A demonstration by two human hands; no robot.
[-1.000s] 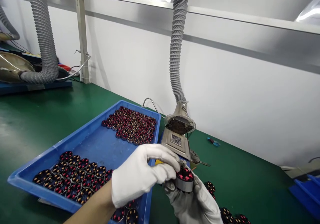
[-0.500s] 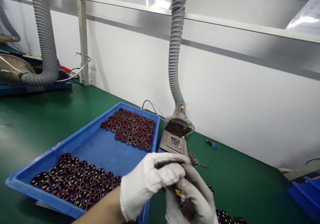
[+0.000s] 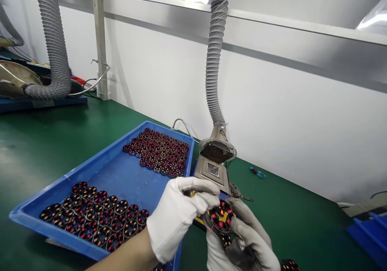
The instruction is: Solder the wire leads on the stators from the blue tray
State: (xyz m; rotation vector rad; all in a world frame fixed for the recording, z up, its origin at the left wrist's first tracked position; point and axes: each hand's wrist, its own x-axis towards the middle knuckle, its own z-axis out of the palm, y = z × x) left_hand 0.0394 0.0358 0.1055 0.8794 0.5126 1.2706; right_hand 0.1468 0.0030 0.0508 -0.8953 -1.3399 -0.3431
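In my gloved right hand is a ring-shaped motor stator with red windings, held tilted so its face shows. My gloved left hand is closed, its curled fingertips at the stator's upper left rim. A fine reddish wire end shows at the stator's left side. Just below it, part of another stator with gold-coloured windings shows between my hands; whether it is held or lies on the table I cannot tell. Dark stains mark the right glove's fingers.
A blue tray on the green table holds stators in two groups. Behind my hands stands a metal-topped device under a fume hood with a grey hose. Blue-handled cutters lie right. More stators sit at lower right.
My hands have moved slightly apart, the right one shifting right. The stator, mostly covered before, now shows its face between them.
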